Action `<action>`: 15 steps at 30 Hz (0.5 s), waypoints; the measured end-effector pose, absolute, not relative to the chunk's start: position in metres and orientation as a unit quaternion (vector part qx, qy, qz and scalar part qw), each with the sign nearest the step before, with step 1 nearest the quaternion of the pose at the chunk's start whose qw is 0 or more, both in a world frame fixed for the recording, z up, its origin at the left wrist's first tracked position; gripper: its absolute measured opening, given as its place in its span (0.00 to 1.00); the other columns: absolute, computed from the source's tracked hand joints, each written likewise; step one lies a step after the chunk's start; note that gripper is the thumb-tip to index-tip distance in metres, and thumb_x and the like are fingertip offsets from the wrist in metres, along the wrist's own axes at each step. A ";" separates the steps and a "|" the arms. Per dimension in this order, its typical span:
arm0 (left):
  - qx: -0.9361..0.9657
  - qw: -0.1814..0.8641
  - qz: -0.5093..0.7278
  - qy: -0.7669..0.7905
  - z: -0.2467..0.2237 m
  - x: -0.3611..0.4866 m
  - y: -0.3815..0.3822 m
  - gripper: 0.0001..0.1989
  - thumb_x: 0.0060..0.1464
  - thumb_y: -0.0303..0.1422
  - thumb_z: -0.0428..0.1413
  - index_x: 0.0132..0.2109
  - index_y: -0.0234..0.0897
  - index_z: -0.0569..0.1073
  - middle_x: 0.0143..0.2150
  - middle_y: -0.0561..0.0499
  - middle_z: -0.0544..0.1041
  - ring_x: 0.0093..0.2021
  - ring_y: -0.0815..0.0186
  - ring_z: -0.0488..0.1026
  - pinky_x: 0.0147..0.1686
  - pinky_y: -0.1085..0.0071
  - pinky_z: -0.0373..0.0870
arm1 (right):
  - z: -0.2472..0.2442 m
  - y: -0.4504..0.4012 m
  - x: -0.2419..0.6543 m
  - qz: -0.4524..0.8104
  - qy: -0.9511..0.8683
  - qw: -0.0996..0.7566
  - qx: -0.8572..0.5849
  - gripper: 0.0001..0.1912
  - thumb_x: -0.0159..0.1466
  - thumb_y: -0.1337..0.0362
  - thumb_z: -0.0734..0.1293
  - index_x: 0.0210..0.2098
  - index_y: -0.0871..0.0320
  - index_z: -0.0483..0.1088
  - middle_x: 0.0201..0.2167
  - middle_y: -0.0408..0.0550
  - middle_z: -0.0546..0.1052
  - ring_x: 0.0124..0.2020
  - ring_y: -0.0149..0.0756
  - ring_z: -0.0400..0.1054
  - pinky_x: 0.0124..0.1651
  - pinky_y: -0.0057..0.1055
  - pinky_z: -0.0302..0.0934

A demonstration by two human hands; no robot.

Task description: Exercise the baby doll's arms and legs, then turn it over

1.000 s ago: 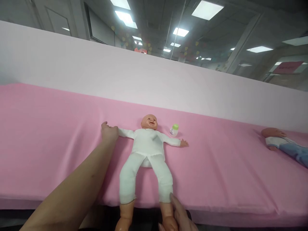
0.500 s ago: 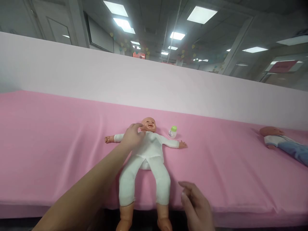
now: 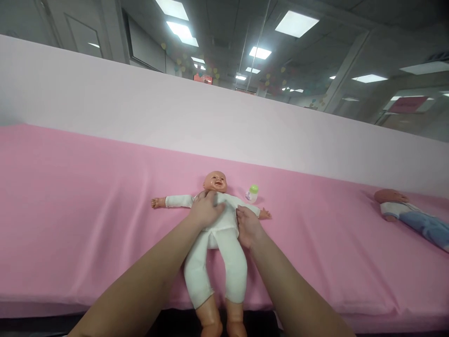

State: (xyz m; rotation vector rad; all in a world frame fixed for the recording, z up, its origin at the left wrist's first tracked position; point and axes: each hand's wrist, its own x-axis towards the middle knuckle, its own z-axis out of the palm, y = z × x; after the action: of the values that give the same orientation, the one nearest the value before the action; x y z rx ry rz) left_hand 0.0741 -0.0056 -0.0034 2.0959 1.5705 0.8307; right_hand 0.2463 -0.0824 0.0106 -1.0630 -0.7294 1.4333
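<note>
Head view: pink padded table (image 3: 70, 196) spans frame, pale pink panel (image 3: 140, 103) along far edge, office ceiling lights beyond. Doll (image 3: 213, 234) on back at near edge, feet overhanging. Left hand (image 3: 206, 209) flat on chest, right hand (image 3: 247, 227) against doll's side, fingers loosely spread. Small bottle (image 3: 252, 193) beside head; second doll (image 3: 410, 215) toward right end.

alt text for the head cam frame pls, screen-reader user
Both hands rest on the torso of a baby doll in white clothes lying face up on a pink sheet: left hand on its chest, right hand at its side. A small green-capped bottle sits near its head; a second doll lies far right.
</note>
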 end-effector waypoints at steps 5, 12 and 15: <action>0.711 0.273 0.348 0.547 0.001 0.065 -0.003 0.32 0.60 0.56 0.57 0.64 0.44 0.71 0.68 0.37 0.72 0.67 0.43 0.69 0.63 0.53 0.64 | 0.012 -0.064 0.231 0.697 -0.288 0.524 -0.396 0.18 0.64 0.54 0.69 0.48 0.60 0.77 0.37 0.54 0.84 0.43 0.50 0.81 0.47 0.42 0.76; 0.623 0.398 0.435 0.513 0.007 0.067 -0.007 0.34 0.59 0.55 0.60 0.66 0.42 0.71 0.67 0.39 0.75 0.65 0.45 0.73 0.60 0.54 0.70 | 0.023 -0.058 0.231 0.636 -0.311 0.588 -0.391 0.26 0.56 0.61 0.78 0.52 0.56 0.71 0.43 0.51 0.83 0.44 0.50 0.81 0.47 0.44 0.77; 0.584 0.494 0.447 0.464 0.009 0.068 -0.010 0.33 0.62 0.57 0.57 0.66 0.44 0.72 0.62 0.41 0.79 0.60 0.46 0.78 0.56 0.54 0.75 | 0.044 -0.065 0.227 0.592 -0.364 0.604 -0.389 0.32 0.56 0.63 0.79 0.57 0.54 0.68 0.48 0.49 0.82 0.48 0.47 0.79 0.49 0.41 0.76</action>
State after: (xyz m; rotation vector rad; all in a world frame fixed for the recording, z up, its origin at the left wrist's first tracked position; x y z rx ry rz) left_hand 0.0683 -0.0095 0.0089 1.4157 1.1243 1.0830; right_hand 0.2272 -0.0652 0.0439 -0.9001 -0.8430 1.3707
